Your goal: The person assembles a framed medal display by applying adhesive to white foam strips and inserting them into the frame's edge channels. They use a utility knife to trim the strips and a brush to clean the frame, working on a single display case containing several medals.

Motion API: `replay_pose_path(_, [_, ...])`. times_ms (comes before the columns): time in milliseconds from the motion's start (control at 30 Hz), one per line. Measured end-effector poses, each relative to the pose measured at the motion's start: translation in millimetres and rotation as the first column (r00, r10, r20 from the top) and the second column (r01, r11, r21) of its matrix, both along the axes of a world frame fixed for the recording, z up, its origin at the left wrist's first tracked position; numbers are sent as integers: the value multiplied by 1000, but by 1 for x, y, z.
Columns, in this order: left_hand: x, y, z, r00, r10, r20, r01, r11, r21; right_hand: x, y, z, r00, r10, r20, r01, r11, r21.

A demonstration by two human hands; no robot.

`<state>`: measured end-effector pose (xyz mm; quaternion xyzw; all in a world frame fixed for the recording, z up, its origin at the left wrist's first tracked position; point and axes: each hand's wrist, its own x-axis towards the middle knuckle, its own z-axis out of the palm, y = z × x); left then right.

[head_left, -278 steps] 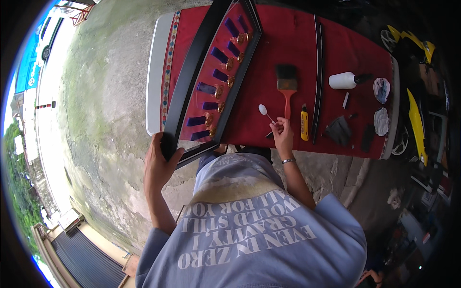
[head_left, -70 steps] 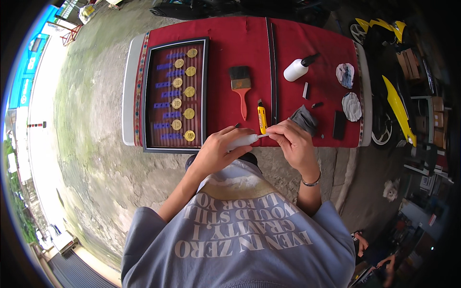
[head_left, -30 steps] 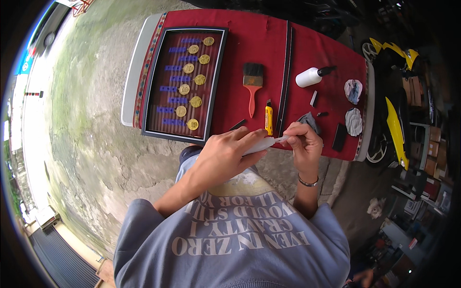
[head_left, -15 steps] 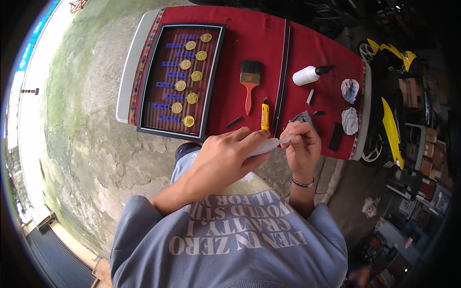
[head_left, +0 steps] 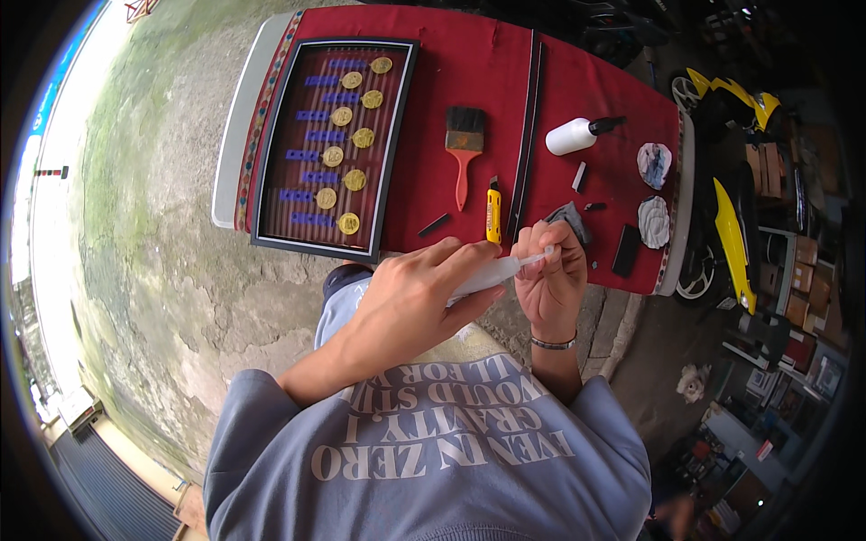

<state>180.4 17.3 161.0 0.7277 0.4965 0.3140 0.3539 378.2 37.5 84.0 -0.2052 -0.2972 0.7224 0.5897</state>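
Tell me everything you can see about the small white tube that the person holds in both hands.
The small white tube looks like soft whitish plastic, long and narrowing toward a thin tip. It lies nearly level, its tip slightly raised to the right, in front of the near edge of the red table. The left hand wraps its body; the right hand pinches the tip with its fingertips. Whether a cap is on cannot be told.

A small white tube is lying in the person's left hand, while the right hand is pinching its narrow tip. A white squeeze bottle with a black nozzle is lying on its side on the red cloth, right of the brush. Small blue label strips are sitting in a column inside the black frame, beside gold round pieces.
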Motion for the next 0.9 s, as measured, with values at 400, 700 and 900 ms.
replay_pose_path(400, [0,0,3,1000,4,-4,-3,1000,19,1,0,1,1000,18,-8,-18,1000,16])
replay_pose_path(700, [1,-1,3,999,2,-33,-1,1000,29,1,-3,4,999,8,37,-9,1000,23])
replay_pose_path(900, [1,-2,4,998,10,-57,-7,999,48,3,-5,4,985,-69,160,59,996,65])
